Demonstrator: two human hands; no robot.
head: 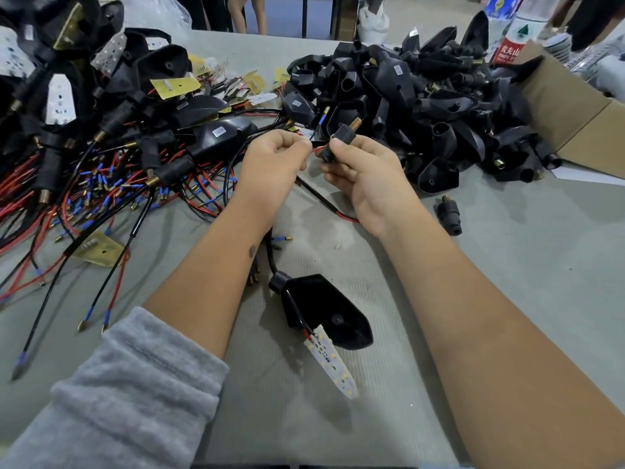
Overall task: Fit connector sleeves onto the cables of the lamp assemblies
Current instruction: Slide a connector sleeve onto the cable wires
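Note:
My left hand pinches the red wire of a cable at mid-table. My right hand grips a black connector sleeve with a brass threaded tip, and the wire's end enters the sleeve's lower opening. The black cable runs down between my forearms to a black lamp housing lying near me, with a white LED strip hanging from it on short wires. A second loose sleeve lies on the table to the right of my right wrist.
A heap of lamp assemblies with red and black cables fills the left side. A pile of empty black housings sits at the back right beside an open cardboard box. Water bottles stand behind it. The grey table extends right.

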